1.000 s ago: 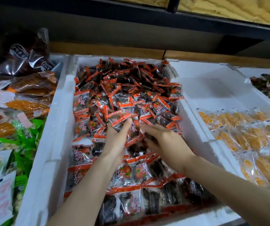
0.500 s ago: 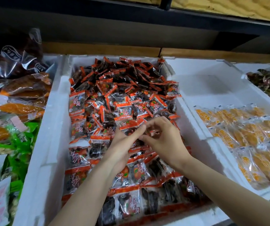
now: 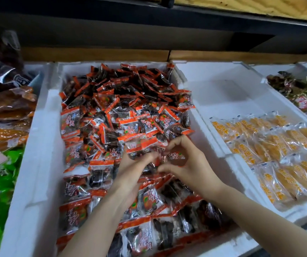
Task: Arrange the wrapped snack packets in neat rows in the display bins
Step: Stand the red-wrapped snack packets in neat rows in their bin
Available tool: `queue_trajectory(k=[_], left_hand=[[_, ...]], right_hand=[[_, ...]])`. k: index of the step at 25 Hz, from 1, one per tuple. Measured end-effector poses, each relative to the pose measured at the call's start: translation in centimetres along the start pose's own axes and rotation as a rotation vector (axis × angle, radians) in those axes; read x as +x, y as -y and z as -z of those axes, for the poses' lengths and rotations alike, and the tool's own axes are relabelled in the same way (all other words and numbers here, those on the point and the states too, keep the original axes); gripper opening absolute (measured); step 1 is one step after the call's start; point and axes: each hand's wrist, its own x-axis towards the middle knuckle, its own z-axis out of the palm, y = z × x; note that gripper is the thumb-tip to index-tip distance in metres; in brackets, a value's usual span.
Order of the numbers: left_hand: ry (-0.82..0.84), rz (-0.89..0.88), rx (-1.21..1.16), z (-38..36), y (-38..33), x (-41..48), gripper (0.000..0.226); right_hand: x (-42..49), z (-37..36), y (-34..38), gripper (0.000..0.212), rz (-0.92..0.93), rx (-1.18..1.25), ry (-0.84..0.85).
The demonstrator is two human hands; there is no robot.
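Red-orange snack packets (image 3: 126, 108), Chinese lettering, foam bin (image 3: 43, 145), left hand (image 3: 130, 169), right hand (image 3: 191, 167), each gripping one

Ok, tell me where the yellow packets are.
Head view, right: yellow packets lie in rows in the foam bin beside the red packets' bin.

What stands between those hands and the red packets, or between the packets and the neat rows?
Nothing visible does. The left hand and right hand are in the white bin, each gripping red packets at the near edge of the loose heap. The neat rows lie right beside them, on the near side.
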Motion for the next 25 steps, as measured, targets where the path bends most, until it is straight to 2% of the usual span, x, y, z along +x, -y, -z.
queue_trajectory(k=[2, 3, 5, 6, 7, 8, 10, 11, 13, 15, 17, 20, 25], left_hand=[[-0.034, 0.054, -0.058, 0.5, 0.1, 0.6, 0.103], [-0.057, 0.061, -0.101, 0.8, 0.2, 0.8, 0.098], [-0.099, 0.044, -0.173, 1.1, 0.0, 1.0, 0.075], [-0.094, 0.047, -0.189, 1.3, -0.1, 1.1, 0.085], [-0.092, 0.041, -0.173, 1.3, -0.1, 1.1, 0.107], [-0.096, 0.032, -0.148, 1.4, -0.1, 1.3, 0.127], [-0.076, 0.007, -0.104, 1.2, -0.1, 1.2, 0.144], [-0.065, 0.011, -0.087, 1.2, -0.1, 1.1, 0.144], [-0.076, -0.004, -0.074, 1.2, -0.2, 1.0, 0.120], [-0.090, -0.027, -0.067, 1.1, -0.4, 0.7, 0.107], [-0.085, -0.050, -0.033, 1.0, -0.6, 0.6, 0.106], [-0.097, -0.104, 0.038, 0.2, -0.7, -0.6, 0.106], [-0.155, -0.145, -0.123, -2.3, -1.0, -5.6, 0.103]], right_hand=[[1.6, 0.7, -0.8, 0.027, -0.071, -0.004, -0.046], [2.7, 1.2, -1.5, 0.024, -0.082, -0.109, -0.102], [5.2, 2.3, -3.4, 0.033, -0.056, -0.487, -0.140], [6.2, 2.6, -4.2, 0.040, -0.059, -0.718, -0.088], [7.1, 2.7, -5.1, 0.046, -0.096, -0.910, -0.027], [7.8, 2.8, -5.7, 0.048, -0.144, -1.034, 0.015], [8.7, 2.8, -6.5, 0.047, -0.165, -1.151, 0.044], [8.9, 3.0, -6.6, 0.045, -0.140, -1.180, 0.045], [9.0, 3.6, -5.9, 0.034, -0.087, -1.178, 0.029], [8.1, 4.3, -4.6, 0.025, -0.050, -1.100, 0.004], [6.3, 4.9, -2.8, 0.019, 0.021, -0.951, -0.039], [2.9, 5.2, 0.9, 0.012, 0.270, -0.776, -0.135], [-2.6, 4.3, 4.6, 0.021, 0.443, -0.860, -0.006]])
